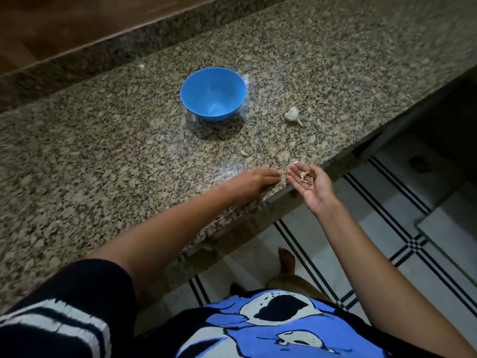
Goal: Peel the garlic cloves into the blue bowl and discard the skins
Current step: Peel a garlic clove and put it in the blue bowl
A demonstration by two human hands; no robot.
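You look to be on the skin-gathering step. Your left hand (258,180) lies flat, fingers straight. Your right hand (311,186) cups loosely, palm up, just beside those fingertips, with garlic skins (305,177) on its fingers. The blue bowl (213,94) sits well beyond both. Next, probably sweep the scrap (244,152) into that palm.

Table (103,151): speckled granite, beige and tan flecked with black and brown.
Bowl (213,94), well beyond the fingers (273,174) of the left hand (255,182): plain solid blue.
Garlic bulb (293,115), beyond the right hand (311,186) fingers: off-white.
Clove (244,152), just ahead of the left fingers: pale yellow.
Skins (305,176), at the base of the right fingers: off-white, tan-edged.
Floor (361,241), below the right fingers: white tiles with paired black lines that cross.
Sleeve (51,326): black with white stripes.
Shirt (271,329): blue with a black-and-white print.
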